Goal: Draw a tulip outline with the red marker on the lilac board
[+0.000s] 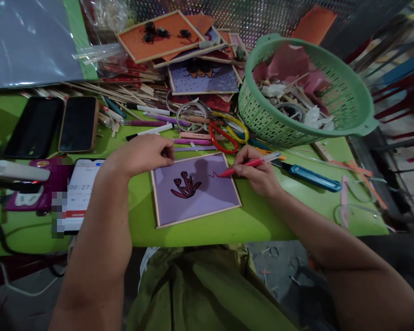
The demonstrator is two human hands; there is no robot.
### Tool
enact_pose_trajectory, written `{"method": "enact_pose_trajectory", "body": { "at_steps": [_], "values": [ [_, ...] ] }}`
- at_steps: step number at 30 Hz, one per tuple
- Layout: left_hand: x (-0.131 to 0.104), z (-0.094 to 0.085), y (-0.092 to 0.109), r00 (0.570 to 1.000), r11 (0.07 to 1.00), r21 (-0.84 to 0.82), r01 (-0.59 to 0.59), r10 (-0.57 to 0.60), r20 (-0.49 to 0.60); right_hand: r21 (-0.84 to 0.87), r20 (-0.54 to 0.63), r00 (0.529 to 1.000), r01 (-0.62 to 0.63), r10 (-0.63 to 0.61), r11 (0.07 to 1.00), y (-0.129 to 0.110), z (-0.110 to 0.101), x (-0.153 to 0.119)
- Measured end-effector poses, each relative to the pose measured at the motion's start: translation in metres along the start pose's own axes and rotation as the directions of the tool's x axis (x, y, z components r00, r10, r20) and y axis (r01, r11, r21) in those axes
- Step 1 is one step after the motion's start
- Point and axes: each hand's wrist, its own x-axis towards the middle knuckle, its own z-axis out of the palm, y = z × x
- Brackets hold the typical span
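Note:
On the green table lies a purple card (196,207) edged with thin wooden strips. It bears a drawing of red tulips (185,186) with dark outlines. My left hand (146,154) has its fingers curled down on the card's upper left corner, closed at the edge. Between the thumb and fingers of my right hand (258,172) is a red marker (253,163), slanting down to the left. Its tip meets the card's right part, where a short zigzag red line (214,174) shows. The right hand rests by the card's right edge.
A green basket (296,131) of scraps stands at the back right. Scissors (224,138), pens and wooden sticks lie behind the card, below stacked framed pictures (162,37). A blue box cutter (312,177) is to the right. Phones (78,124) lie at left.

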Motion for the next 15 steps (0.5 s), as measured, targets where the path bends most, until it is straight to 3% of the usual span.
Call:
{"method": "enact_pose_trajectory", "body": {
  "at_steps": [15],
  "values": [
    [0.0019,0.002,-0.0071,0.998,0.999,0.002,-0.055,0.055,-0.015,-0.051,-0.077,0.996,0.041,-0.045,0.998,-0.002,0.0015,0.0002]
  ]
}}
